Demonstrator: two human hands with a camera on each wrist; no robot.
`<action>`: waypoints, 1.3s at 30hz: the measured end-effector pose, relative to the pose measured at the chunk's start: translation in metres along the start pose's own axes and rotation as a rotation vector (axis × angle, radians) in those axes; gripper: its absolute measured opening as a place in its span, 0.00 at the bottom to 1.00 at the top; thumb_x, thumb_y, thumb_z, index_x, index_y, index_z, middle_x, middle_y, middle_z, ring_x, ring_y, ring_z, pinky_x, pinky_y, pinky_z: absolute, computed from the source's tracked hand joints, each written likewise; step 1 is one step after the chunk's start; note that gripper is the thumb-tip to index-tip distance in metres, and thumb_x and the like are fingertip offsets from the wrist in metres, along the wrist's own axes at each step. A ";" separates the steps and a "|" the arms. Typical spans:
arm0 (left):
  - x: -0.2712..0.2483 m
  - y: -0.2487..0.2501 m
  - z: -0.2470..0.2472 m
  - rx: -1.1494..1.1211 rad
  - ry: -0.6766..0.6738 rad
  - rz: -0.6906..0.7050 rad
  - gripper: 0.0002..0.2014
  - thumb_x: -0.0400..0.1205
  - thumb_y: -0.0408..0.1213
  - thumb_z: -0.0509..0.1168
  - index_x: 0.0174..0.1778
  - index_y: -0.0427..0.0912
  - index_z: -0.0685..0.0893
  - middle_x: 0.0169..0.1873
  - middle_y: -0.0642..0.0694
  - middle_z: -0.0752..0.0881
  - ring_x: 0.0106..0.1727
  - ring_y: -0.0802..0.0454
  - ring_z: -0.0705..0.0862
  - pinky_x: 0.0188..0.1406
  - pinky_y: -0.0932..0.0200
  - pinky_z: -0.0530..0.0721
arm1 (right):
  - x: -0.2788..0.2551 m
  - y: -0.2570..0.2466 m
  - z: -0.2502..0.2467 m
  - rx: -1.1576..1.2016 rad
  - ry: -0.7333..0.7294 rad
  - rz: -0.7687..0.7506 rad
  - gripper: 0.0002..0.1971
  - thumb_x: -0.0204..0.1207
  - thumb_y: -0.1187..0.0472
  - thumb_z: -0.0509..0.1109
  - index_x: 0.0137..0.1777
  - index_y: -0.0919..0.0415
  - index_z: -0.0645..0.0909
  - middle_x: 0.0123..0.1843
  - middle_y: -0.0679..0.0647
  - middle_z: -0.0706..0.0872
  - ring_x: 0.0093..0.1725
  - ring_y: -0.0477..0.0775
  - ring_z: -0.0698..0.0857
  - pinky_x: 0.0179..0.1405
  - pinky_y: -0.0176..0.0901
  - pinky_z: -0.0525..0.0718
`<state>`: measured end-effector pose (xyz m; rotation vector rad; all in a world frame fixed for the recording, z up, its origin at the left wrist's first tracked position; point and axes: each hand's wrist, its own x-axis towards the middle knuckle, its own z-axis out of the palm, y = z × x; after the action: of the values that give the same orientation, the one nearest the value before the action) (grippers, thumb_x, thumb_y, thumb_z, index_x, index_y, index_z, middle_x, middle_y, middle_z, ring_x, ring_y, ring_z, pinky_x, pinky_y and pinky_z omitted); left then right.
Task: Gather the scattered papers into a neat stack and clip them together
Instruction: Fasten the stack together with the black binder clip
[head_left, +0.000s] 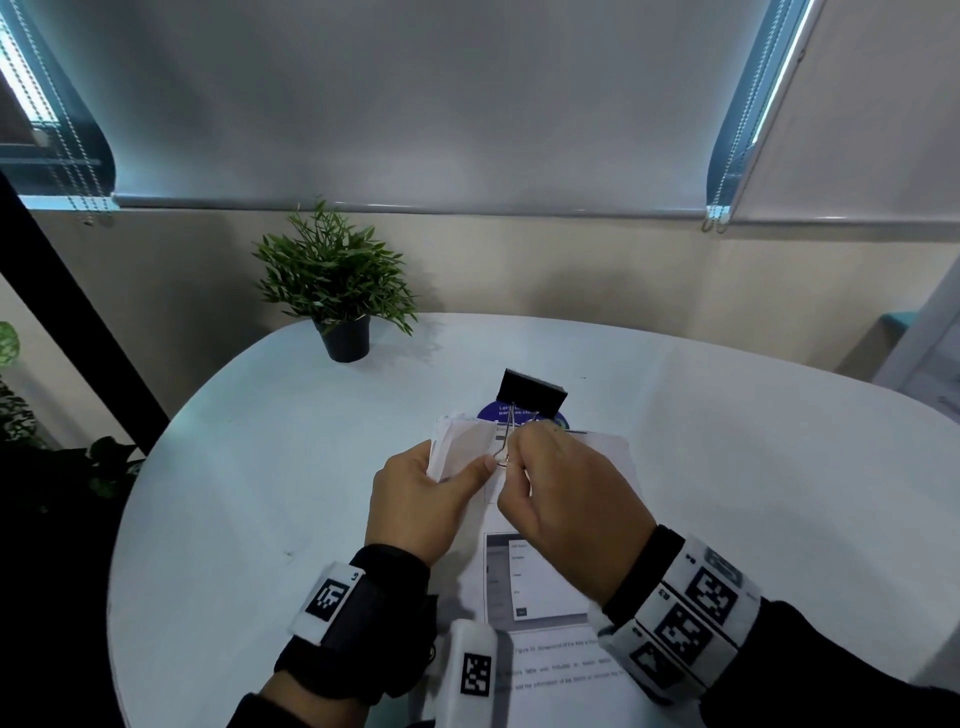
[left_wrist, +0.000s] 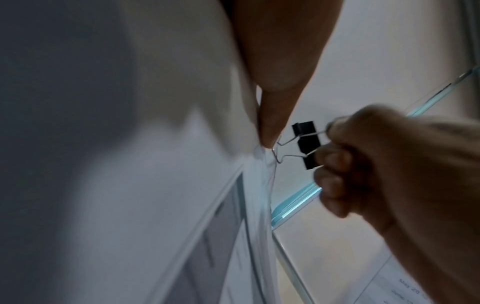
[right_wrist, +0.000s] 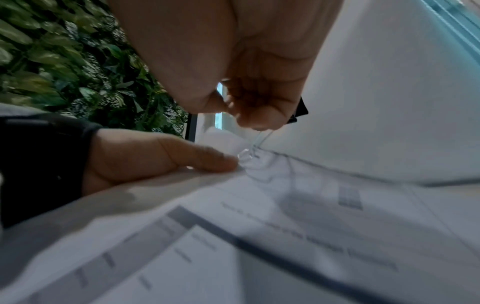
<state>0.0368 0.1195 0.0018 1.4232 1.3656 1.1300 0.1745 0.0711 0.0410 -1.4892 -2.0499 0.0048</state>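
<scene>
A stack of printed papers (head_left: 550, 571) is held up over the round white table (head_left: 260, 467). My left hand (head_left: 460, 470) grips the stack's upper left corner, thumb on top; the other fingers are hidden under the sheets. My right hand (head_left: 511, 457) pinches the wire handles of a black binder clip (head_left: 532, 393). The clip's body stands just past the papers' top edge, and I cannot tell whether it bites the sheets. In the left wrist view the binder clip (left_wrist: 305, 142) sits beside my left thumb (left_wrist: 272, 123), one wire loop touching the paper edge (left_wrist: 262, 185). In the right wrist view only the clip's corner (right_wrist: 302, 109) shows.
A small potted plant (head_left: 343, 291) stands at the table's far left. A blue round sticker (head_left: 493, 413) lies on the table under the clip. Leafy plants (head_left: 15, 415) fill the floor at the left, and lowered window blinds (head_left: 415, 104) hang behind the table.
</scene>
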 end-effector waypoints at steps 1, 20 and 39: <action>0.000 -0.001 0.000 0.006 0.006 -0.005 0.06 0.72 0.45 0.76 0.37 0.48 0.89 0.31 0.51 0.90 0.33 0.53 0.87 0.34 0.58 0.84 | -0.003 -0.004 -0.002 0.003 0.010 -0.005 0.04 0.74 0.57 0.53 0.38 0.52 0.64 0.33 0.44 0.66 0.30 0.44 0.63 0.30 0.33 0.61; -0.002 0.000 0.004 -0.101 -0.051 0.014 0.08 0.70 0.44 0.78 0.42 0.48 0.91 0.36 0.51 0.92 0.40 0.51 0.91 0.46 0.45 0.89 | -0.035 0.010 0.000 0.694 -0.321 0.482 0.08 0.73 0.49 0.60 0.39 0.52 0.72 0.39 0.62 0.86 0.38 0.62 0.84 0.44 0.65 0.84; -0.006 -0.003 0.003 -0.228 -0.074 0.026 0.04 0.72 0.37 0.77 0.41 0.46 0.91 0.34 0.50 0.92 0.37 0.53 0.90 0.36 0.59 0.87 | -0.041 0.008 0.004 0.560 -0.391 0.207 0.13 0.65 0.56 0.80 0.26 0.44 0.80 0.56 0.40 0.81 0.56 0.40 0.81 0.57 0.35 0.81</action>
<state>0.0395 0.1136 -0.0020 1.3073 1.1305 1.1968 0.1877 0.0402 0.0166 -1.3935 -1.9332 0.9386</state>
